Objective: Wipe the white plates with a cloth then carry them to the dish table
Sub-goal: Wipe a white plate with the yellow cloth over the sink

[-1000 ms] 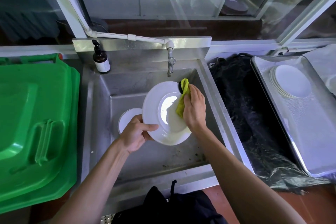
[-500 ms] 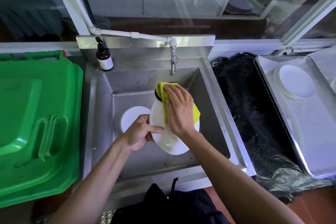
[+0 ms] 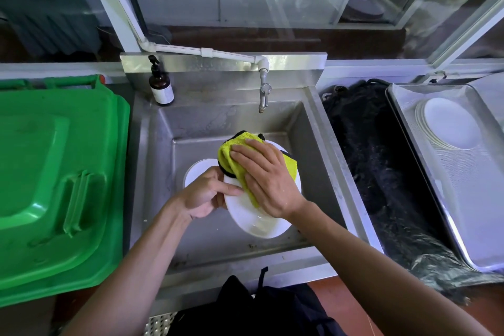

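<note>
left hand (image 3: 203,195) pinches the tilted white plate (image 3: 261,222) rim over the sink (image 3: 308,128), steadying it so the right hand (image 3: 268,177), fingers flat, presses the yellow cloth (image 3: 231,157) across it.

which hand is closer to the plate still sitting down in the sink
Left. The left hand, gripping the rim of the held plate, overlaps the sink plate's near edge. The right hand presses the yellow cloth further right.
</note>
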`<state>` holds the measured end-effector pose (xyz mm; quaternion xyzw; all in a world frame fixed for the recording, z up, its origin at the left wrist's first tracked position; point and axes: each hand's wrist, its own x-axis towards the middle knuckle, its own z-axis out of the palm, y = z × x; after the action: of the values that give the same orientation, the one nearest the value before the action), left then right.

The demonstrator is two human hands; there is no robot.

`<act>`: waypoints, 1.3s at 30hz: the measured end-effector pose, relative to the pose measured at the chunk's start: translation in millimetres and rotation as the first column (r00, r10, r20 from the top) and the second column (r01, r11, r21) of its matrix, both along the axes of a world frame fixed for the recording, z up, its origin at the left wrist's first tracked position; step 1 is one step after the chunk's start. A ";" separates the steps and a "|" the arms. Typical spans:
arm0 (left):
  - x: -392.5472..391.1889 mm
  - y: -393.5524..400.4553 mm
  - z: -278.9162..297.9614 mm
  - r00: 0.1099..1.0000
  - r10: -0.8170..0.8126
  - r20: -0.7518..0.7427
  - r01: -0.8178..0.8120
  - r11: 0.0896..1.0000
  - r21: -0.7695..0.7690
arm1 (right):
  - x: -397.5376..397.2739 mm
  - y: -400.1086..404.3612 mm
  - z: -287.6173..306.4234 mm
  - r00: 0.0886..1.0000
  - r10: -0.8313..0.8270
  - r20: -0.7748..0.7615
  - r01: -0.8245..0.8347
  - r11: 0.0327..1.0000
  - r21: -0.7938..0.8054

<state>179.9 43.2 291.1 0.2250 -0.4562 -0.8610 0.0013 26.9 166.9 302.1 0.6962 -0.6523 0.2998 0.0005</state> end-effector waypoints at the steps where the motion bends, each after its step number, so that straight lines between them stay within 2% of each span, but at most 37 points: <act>1: -0.3 1.4 -0.9 1.000 -0.010 0.004 0.010 1.000 0.005 | -3.6 -0.1 -0.6 1.000 0.000 -0.007 0.000 1.000 0.007; 4: 0.1 4.8 -2.2 1.000 -0.014 0.025 0.014 1.000 -0.010 | -9.7 -3.0 -4.6 0.998 -0.065 -0.007 0.065 0.998 0.002; 7: 1.3 7.9 -4.1 0.997 0.032 0.068 -0.029 0.999 -0.035 | -12.7 -7.5 -10.3 0.976 -0.212 0.051 0.213 0.977 -0.007; 12: -0.4 17.4 -4.4 0.991 0.109 0.078 -0.106 0.993 -0.045 | -18.1 -13.2 -16.2 0.865 -0.464 0.190 0.454 0.886 0.095; 18: -5.9 23.1 -7.2 0.978 0.197 0.071 -0.194 0.980 -0.046 | -14.0 -14.8 -20.6 0.709 -0.641 0.295 0.592 0.768 0.245; 24: -10.5 23.5 -13.5 0.961 0.269 0.070 -0.267 0.963 -0.039 | 1.5 -10.4 -26.0 0.641 -0.718 0.273 0.654 0.696 0.295; 33: -31.1 26.1 -14.9 0.936 0.346 0.065 -0.347 0.938 0.009 | 18.5 -6.5 -18.8 0.658 -0.699 0.280 0.603 0.712 0.358; 36: -36.6 27.2 -15.0 0.925 0.375 0.068 -0.377 0.926 0.026 | 27.8 -3.2 -16.0 0.712 -0.642 0.284 0.558 0.763 0.326; 39: -37.0 26.3 -16.7 0.905 0.420 0.061 -0.424 0.901 0.088 | 37.4 4.8 -19.7 0.774 -0.594 0.219 0.534 0.798 0.278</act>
<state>142.9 69.5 274.4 0.3356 -0.3531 -0.8572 0.1674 64.4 171.7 282.5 0.4108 -0.8507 0.3190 -0.0765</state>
